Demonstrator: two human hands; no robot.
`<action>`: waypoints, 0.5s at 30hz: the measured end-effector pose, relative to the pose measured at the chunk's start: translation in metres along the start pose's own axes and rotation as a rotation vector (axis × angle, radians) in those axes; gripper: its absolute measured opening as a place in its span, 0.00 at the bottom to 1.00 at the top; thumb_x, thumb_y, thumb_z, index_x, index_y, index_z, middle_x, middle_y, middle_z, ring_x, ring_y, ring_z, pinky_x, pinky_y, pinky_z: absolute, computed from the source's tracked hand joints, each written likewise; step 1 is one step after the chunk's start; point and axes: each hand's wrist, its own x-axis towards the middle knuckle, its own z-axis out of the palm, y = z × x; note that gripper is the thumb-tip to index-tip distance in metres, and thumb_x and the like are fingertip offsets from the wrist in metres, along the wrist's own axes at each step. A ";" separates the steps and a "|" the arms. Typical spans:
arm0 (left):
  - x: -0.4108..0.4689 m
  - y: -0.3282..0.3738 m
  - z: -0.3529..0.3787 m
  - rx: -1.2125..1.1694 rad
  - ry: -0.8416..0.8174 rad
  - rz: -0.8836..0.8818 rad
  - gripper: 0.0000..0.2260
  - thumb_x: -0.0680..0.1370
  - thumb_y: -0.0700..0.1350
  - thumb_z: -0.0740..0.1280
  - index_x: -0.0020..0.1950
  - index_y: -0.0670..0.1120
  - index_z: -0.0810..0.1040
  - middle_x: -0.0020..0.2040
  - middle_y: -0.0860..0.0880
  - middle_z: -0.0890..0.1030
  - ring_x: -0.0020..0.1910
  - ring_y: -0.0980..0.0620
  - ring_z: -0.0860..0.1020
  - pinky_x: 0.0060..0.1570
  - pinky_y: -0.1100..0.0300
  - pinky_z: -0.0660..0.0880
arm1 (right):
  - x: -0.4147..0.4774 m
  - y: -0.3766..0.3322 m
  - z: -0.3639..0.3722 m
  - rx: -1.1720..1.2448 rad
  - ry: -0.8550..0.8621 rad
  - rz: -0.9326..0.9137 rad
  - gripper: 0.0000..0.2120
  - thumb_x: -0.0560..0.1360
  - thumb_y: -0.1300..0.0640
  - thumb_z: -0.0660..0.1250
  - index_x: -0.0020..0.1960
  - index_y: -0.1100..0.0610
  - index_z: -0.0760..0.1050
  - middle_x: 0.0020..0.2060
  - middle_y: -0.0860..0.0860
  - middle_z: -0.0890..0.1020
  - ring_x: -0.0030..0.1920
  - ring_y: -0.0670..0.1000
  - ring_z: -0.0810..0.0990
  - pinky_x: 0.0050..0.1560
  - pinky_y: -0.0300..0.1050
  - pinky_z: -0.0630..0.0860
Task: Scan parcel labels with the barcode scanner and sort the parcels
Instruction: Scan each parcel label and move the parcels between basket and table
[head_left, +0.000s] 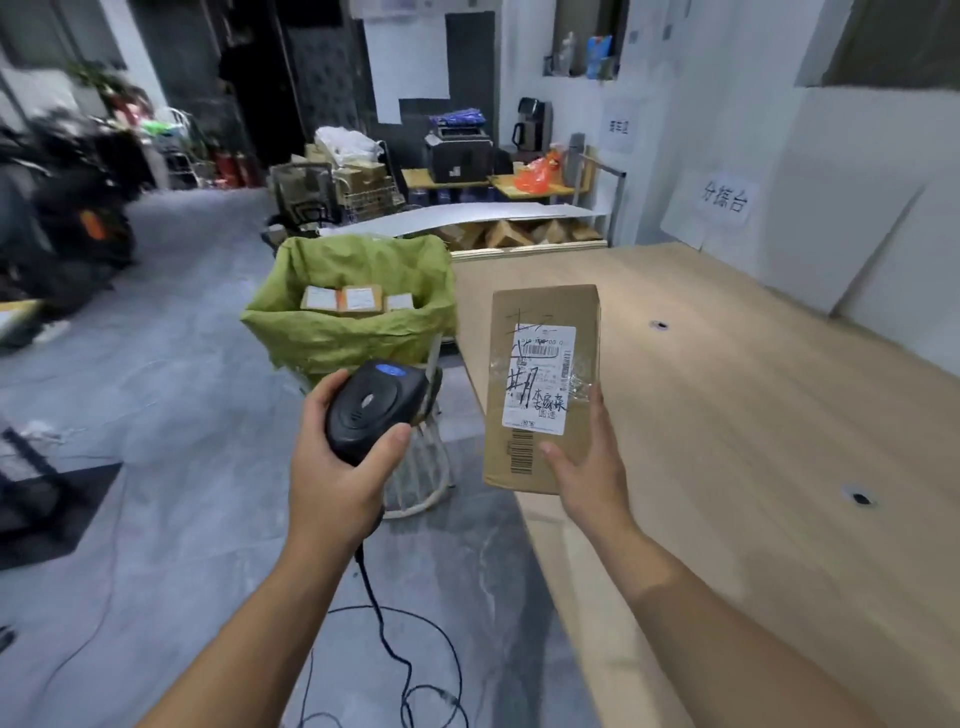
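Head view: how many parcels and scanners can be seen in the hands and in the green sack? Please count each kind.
Parcel held in the right hand: 1
Parcels visible in the green sack: 3
Barcode scanner in the left hand: 1
Total: 5

Open tabletop right — sack (green) left

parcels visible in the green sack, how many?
3, in a row inside the green sack: left parcel, middle parcel, right parcel. More may be hidden beneath them.
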 end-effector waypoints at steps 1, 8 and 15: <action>0.014 -0.005 -0.012 0.016 0.021 0.009 0.28 0.67 0.48 0.73 0.67 0.53 0.71 0.56 0.60 0.80 0.50 0.68 0.79 0.48 0.75 0.72 | 0.011 -0.008 0.021 0.016 -0.022 -0.017 0.43 0.77 0.59 0.71 0.78 0.36 0.47 0.80 0.43 0.57 0.79 0.45 0.56 0.78 0.46 0.57; 0.087 -0.038 -0.082 0.085 0.159 0.038 0.32 0.65 0.53 0.74 0.67 0.53 0.71 0.55 0.60 0.79 0.49 0.71 0.78 0.46 0.78 0.71 | 0.073 -0.045 0.128 0.079 -0.084 -0.043 0.45 0.77 0.56 0.72 0.80 0.35 0.45 0.80 0.41 0.57 0.78 0.45 0.58 0.73 0.42 0.58; 0.157 -0.071 -0.100 0.110 0.223 0.045 0.32 0.65 0.54 0.74 0.67 0.54 0.70 0.54 0.63 0.79 0.49 0.69 0.79 0.46 0.77 0.71 | 0.155 -0.065 0.181 0.078 -0.061 -0.067 0.46 0.77 0.54 0.72 0.75 0.26 0.43 0.80 0.43 0.58 0.78 0.50 0.61 0.76 0.57 0.64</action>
